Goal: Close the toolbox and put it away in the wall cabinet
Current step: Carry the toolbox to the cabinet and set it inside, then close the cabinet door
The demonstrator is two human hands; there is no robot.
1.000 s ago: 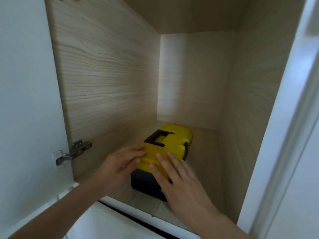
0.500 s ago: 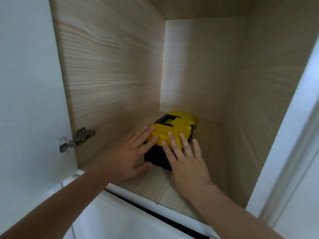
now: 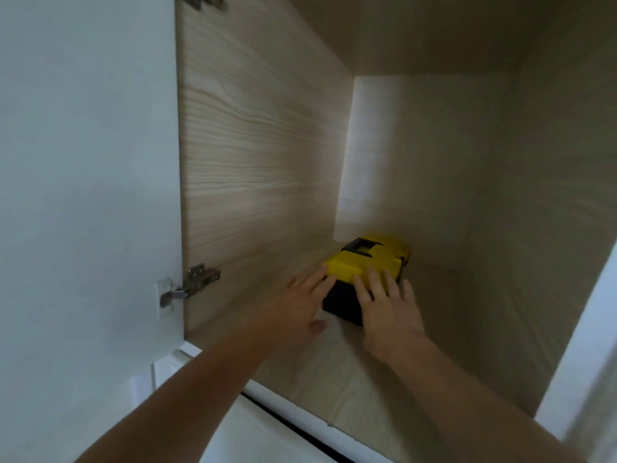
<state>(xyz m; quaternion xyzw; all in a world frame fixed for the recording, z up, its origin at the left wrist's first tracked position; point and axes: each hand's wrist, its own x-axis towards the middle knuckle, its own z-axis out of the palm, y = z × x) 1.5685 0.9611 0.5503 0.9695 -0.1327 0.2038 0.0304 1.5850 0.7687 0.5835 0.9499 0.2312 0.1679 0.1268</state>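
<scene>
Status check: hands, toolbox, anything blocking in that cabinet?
Left hand and right hand flat against toolbox near end, fingers spread, no grip. Toolbox lid shut, sitting deep on cabinet shelf. Nothing in the way.

The wood-grain cabinet floor [image 3: 334, 372] carries the closed yellow-lidded toolbox [image 3: 364, 262] near its back wall.

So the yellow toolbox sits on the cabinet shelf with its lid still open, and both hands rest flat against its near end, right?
Not quite. The head view shows the toolbox with its yellow lid closed down on the dark base, black handle folded flat on top. The rest holds: it sits on the cabinet shelf, and the left hand and right hand rest flat against its near end.
</scene>
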